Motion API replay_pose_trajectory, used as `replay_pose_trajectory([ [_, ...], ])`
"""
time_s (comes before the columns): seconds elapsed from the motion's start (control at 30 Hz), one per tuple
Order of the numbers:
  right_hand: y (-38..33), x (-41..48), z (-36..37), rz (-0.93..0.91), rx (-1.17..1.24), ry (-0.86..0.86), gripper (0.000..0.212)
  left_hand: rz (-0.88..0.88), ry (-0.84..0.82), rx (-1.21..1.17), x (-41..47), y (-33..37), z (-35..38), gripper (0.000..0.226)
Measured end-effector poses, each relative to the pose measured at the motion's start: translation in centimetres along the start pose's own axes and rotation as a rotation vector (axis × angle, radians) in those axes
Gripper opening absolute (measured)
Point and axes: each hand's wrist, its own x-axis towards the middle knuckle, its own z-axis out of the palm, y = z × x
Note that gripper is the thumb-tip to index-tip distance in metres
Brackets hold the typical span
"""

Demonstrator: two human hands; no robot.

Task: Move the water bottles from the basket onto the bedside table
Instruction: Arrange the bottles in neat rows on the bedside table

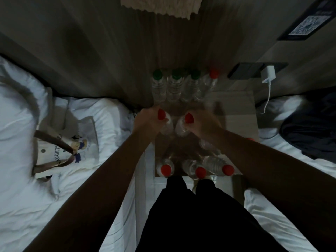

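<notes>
- Landmark: back row [174, 86] of four upright bottles, three green-capped and one red-capped, at the wall edge of the surface [236, 110].
- Left hand [147, 117]: fingers curled round the neck of the left bottle [166, 124], red-capped, just in front of the back row.
- Right hand [201, 120]: same hold on the right bottle [181, 127], also just in front of the back row.
- Basket [156, 151]: well in front of the back row, holding three remaining bottles [200, 170]; possibly a fourth, but the light is too dim to tell.
- Step in hand, judged: setting down the pair. Lower each base flat, short of the back row to avoid knocking it; let go only once each bottle stands.
</notes>
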Motion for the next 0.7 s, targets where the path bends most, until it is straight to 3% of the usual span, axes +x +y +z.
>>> replay_pose_trajectory([
  [0.37, -2.1, 5.6, -1.4, 0.033, 0.023, 0.065, 0.015, 0.049, 0.001, 0.08, 5.5, 0.6, -2.0, 0.022],
  [0.7, -3.4, 8.2, -2.0, 0.064, 0.113, 0.079, 0.016, 0.085, -0.019, 0.059, 7.7, 0.9, -2.0, 0.032],
])
